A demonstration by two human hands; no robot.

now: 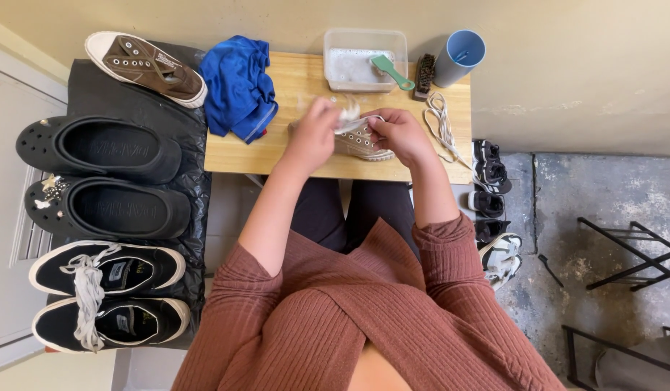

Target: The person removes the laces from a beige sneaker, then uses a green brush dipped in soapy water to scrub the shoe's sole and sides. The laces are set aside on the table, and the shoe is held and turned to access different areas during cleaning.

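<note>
A brown canvas sneaker (360, 142) with a white sole lies on a small wooden table (291, 87). My right hand (398, 132) grips it at its right end. My left hand (315, 130) presses a small whitish cloth or sponge (347, 111) against the shoe's upper; what exactly it holds is blurred. A loose white shoelace (442, 124) lies on the table right of the shoe.
A clear tub of soapy water (362, 59) with a green brush (391, 71), a dark brush (424, 75), a blue cup (458, 56) and a blue cloth (239, 87) sit at the back. Matching brown sneaker (145, 66), black clogs (99, 148) and black sneakers (107, 269) lie left. More shoes (492, 210) right.
</note>
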